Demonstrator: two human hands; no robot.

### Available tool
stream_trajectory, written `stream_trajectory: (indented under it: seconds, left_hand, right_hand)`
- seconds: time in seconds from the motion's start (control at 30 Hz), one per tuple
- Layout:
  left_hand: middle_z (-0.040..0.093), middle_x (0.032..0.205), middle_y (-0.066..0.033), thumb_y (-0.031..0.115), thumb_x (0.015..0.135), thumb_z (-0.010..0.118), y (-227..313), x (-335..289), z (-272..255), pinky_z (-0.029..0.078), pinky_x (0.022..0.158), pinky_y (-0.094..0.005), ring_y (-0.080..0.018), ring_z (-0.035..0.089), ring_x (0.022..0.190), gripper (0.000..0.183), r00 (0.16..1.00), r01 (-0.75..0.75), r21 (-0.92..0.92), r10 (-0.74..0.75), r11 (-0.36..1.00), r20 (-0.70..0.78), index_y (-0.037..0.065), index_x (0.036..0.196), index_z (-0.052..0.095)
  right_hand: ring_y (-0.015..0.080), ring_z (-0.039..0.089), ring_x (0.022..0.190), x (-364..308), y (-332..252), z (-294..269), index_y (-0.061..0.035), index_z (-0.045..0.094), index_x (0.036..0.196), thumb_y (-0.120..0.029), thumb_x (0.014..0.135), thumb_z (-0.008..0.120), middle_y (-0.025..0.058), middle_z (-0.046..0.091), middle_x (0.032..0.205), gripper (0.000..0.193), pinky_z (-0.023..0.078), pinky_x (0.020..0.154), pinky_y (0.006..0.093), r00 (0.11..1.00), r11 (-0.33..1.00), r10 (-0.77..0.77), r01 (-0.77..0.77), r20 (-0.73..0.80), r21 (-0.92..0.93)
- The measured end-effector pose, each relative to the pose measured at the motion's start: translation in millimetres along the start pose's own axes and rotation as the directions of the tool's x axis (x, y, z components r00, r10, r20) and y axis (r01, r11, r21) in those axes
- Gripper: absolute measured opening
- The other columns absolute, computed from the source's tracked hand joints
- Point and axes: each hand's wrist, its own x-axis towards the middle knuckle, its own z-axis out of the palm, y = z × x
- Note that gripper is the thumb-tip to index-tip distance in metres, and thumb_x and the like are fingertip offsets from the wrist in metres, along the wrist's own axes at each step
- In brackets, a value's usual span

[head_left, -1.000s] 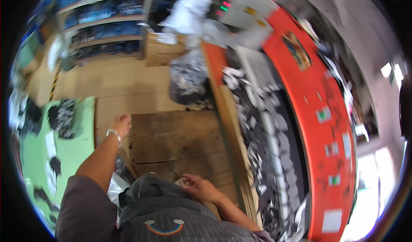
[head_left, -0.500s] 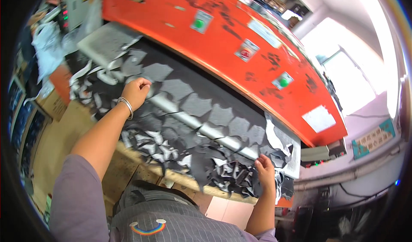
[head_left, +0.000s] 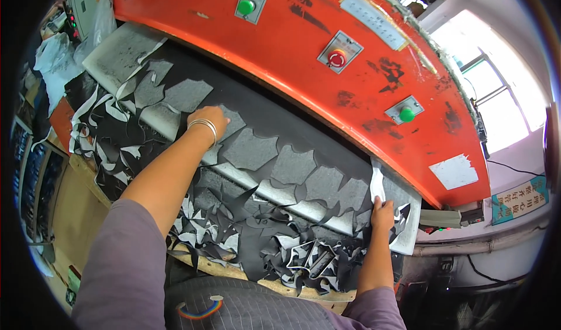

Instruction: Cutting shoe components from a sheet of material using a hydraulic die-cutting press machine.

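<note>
A dark sheet (head_left: pixel 266 112) lies across the pale cutting bed (head_left: pixel 108 54), its jagged near side lined with grey cut shapes (head_left: pixel 251 149). At its near edge, left of the middle, my left hand (head_left: pixel 211 120) is closed with curled fingers on the sheet; the fingertips are partly hidden. Toward the sheet's right end, my right hand (head_left: pixel 383 214) is closed on the lower end of a whitish strip (head_left: pixel 377 181). Dark and white offcuts (head_left: pixel 257 251) pile up in front of the bed. Among them lies a thin-walled outline, apparently a cutting die (head_left: pixel 302 266).
A red machine beam (head_left: pixel 292 49) spans the far side, low over the sheet. It carries a red push button (head_left: pixel 336 59) and green buttons (head_left: pixel 246 7). Plastic bags (head_left: pixel 56 67) hang at the left. A wooden edge (head_left: pixel 234 271) runs in front of me.
My left hand has moved right along the sheet's near edge. My right hand has reached the whitish strip and closed on it. The view has come closer to the red beam.
</note>
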Motion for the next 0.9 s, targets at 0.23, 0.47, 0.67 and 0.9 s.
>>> stream_trajectory:
  seconds: [0.23,0.47,0.67,0.9]
  left_hand:
    - [0.065,0.098,-0.0202,0.036,0.091,0.055,16,-33,23,0.049,0.083,-0.0452,-0.0344,0.063,0.096,0.036,0.958,-0.261,0.003,0.260,0.965,-0.120,0.003,0.108,0.054]
    - [0.067,0.094,-0.0179,0.028,0.088,0.062,-11,-16,26,0.048,0.081,-0.0450,-0.0360,0.063,0.092,0.025,0.935,-0.350,-0.043,0.352,0.936,0.044,0.003,0.094,0.060]
    - [0.067,0.088,-0.0160,0.030,0.086,0.062,-21,-54,27,0.048,0.078,-0.0429,-0.0347,0.063,0.088,0.023,0.899,-0.405,-0.137,0.421,0.904,0.120,0.007,0.088,0.061]
    - [0.068,0.085,-0.0109,0.032,0.082,0.066,-51,-25,20,0.050,0.076,-0.0379,-0.0288,0.065,0.082,0.022,0.821,-0.511,-0.409,0.570,0.756,0.027,0.010,0.084,0.068]
  right_hand:
    - [0.0431,0.064,0.079,-8,8,4,-0.0064,0.053,0.093,-0.045,0.095,0.042,0.0221,0.067,0.083,0.040,0.048,0.068,0.0536,0.998,0.984,-0.067,0.063,-0.021,-0.166]
    - [0.0453,0.063,0.081,-40,23,1,-0.0060,0.052,0.091,-0.045,0.095,0.042,0.0253,0.065,0.084,0.040,0.047,0.069,0.0548,0.999,0.978,-0.041,0.046,0.030,-0.205]
    - [0.0438,0.063,0.079,-57,73,0,-0.0091,0.051,0.094,-0.045,0.095,0.042,0.0230,0.066,0.084,0.037,0.047,0.067,0.0552,1.000,0.970,0.025,-0.021,0.012,-0.243]
    - [0.0392,0.063,0.089,-53,95,-8,-0.0078,0.060,0.097,-0.037,0.087,0.059,0.0193,0.066,0.095,0.031,0.047,0.073,0.0520,0.980,0.958,0.195,-0.182,0.039,-0.220]
